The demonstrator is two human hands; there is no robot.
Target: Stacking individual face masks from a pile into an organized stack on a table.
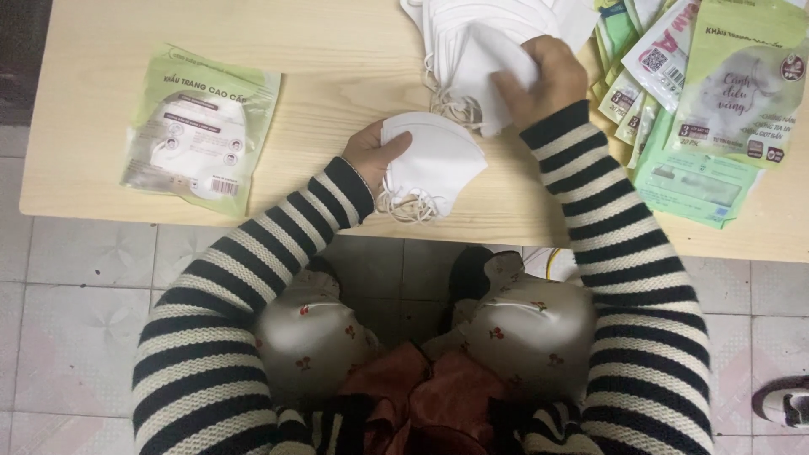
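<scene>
A small stack of folded white masks (pixel 434 160) is gripped at its 9 o'clock edge by the left hand (pixel 371 152), fingers curled shut around it above the wooden table (pixel 337 67). At 1 o'clock from it, the right hand (pixel 539 80) is closed on one mask of the larger white pile (pixel 472 42). That pile's top is cut off by the frame, and the right fingertips are hidden in the masks.

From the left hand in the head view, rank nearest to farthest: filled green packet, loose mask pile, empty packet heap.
1. Loose mask pile, up and right of the left hand.
2. Filled green packet, far left.
3. Empty packet heap, far right.
</scene>
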